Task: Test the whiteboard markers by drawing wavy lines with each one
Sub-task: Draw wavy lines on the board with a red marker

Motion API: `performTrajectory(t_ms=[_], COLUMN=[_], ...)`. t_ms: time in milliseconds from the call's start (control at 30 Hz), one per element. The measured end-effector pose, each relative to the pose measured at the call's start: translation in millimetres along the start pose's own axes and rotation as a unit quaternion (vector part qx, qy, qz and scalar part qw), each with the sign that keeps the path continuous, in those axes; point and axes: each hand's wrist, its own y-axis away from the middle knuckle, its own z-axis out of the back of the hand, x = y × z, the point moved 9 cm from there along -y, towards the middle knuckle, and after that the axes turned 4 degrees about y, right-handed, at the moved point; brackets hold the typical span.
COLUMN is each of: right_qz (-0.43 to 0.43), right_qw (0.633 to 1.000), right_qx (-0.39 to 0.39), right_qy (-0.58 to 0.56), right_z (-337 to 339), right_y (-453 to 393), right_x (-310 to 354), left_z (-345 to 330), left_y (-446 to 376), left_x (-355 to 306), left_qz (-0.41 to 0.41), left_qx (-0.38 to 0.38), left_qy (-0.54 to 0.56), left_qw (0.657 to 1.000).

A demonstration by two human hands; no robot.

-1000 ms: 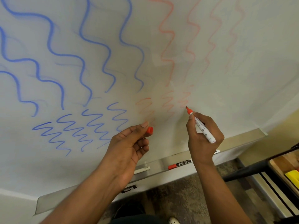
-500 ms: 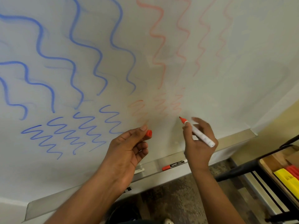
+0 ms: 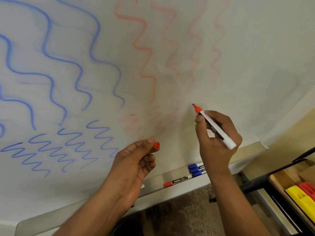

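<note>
right hand (image 3: pixel 216 138): clamped on white-barrelled red whiteboard marker (image 3: pixel 214 127), long axis slanting up-left, tip at or just off white whiteboard (image 3: pixel 247 57), cannot tell | left hand (image 3: pixel 134 166): pinching small red plastic cap (image 3: pixel 156 145), down-left of tip | judged: cap must travel up-right to tip | spare markers on metal tray (image 3: pixel 247 150).

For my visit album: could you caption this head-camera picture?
Right hand holds an uncapped red marker near the whiteboard; left hand pinches its cap.
</note>
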Motion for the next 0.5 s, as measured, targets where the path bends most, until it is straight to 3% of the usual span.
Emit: performTrajectory(t_ms=[67,233,500], right_qz=[0.032,0.021,0.085], right_qw=[0.999,0.999,0.995], right_qx=[-0.018,-0.038,0.045], right_qy=[0.022,-0.003,0.036], right_z=[3.3,4.5,-15.0], right_y=[-4.6,-13.4,6.9], right_x=[1.4,-17.2,-20.8], left_z=[-2.8,-9.3,-10.7], left_y=[-1.9,-6.0,-11.6], left_x=[3.2,11.9,21.7], left_qz=[0.001,0.005,0.006], left_qx=[-0.006,-0.019,-0.040], left_qy=[0.001,-0.001,0.005], left_qw=[1.000,1.000,0.999])
